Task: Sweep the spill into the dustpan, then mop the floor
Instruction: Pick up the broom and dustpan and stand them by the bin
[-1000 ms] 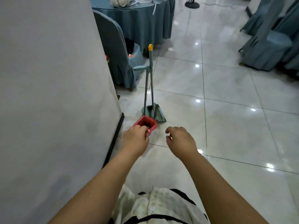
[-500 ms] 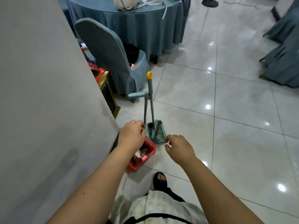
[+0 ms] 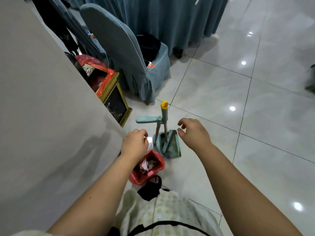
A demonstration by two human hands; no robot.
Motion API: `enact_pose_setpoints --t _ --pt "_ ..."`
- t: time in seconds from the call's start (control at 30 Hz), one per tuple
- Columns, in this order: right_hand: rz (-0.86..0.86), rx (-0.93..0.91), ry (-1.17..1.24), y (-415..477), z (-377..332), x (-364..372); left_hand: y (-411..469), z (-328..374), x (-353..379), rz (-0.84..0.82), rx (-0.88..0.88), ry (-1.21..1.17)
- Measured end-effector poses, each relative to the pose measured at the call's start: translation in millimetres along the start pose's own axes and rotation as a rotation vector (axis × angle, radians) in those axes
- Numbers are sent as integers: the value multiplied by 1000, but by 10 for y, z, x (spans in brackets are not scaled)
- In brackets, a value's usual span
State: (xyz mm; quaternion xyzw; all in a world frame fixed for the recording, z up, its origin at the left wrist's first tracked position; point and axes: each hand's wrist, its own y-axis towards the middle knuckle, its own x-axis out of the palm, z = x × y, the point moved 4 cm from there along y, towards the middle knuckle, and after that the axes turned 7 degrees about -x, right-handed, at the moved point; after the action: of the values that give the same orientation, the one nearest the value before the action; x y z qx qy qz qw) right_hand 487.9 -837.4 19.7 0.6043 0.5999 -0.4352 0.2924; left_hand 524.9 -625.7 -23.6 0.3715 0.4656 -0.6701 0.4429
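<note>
Left hand (image 3: 135,145) first: it hangs knuckles-up just above the red bin (image 3: 147,167), fingers loosely curled under, with nothing in them that I can see. Bin sits on the tile (image 3: 238,99) close to the wall (image 3: 42,99), full of scraps, a sandalled foot (image 3: 151,184) right by it.

Just right of that stands the dustpan-and-broom set (image 3: 173,147), upright on the floor. The broom is parked in the pan, and twin poles (image 3: 157,133) rise to a yellow cap (image 3: 164,104), with a teal side grip (image 3: 147,119) poking out left. Looks like thin plastic, so I'd guess light and stiff but tippy, and it'll probably skid on that glossy floor. I'd grab the poles high up, near the cap or side grip, not the pan lip.

Right hand (image 3: 194,133) hovers just right of the poles, palm down, fingers in a half-open claw, empty, not touching.
</note>
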Motion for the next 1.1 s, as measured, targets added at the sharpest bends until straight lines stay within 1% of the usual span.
enact_pose_setpoints --t 0.1,0.2,0.27,0.33,0.4,0.5,0.57,0.63,0.77,0.83,0.97,1.03,1.1 --pt "-55 70 51 284 149 176 353 -76 -49 -3 -65 -47" --pt "-117 125 125 538 330 447 676 -61 -114 96 -80 -19" --pt "-190 118 185 698 418 673 843 12 -76 114 -38 18" --pt "-260 115 260 841 509 942 968 111 43 83 36 45" --pt "-302 110 312 979 616 1224 1045 205 198 45 105 88" --pt "-336 101 372 1145 752 1570 1176 296 385 1 130 98" --pt "-329 108 403 1185 825 1719 1225 358 482 -3 167 116" --pt "-286 113 448 1214 905 1829 1238 403 557 28 201 121" --pt "-200 166 574 1273 998 1936 1193 428 554 75 208 -6" --pt "-173 177 623 1286 1025 1942 1181 444 542 82 215 -19" --pt "-190 161 678 1191 1031 1902 1194 503 572 51 157 150" --pt "-161 123 653 1123 1043 1900 1228 535 602 44 172 230" --pt "-125 111 651 1076 1065 1913 1260 540 623 47 200 260"
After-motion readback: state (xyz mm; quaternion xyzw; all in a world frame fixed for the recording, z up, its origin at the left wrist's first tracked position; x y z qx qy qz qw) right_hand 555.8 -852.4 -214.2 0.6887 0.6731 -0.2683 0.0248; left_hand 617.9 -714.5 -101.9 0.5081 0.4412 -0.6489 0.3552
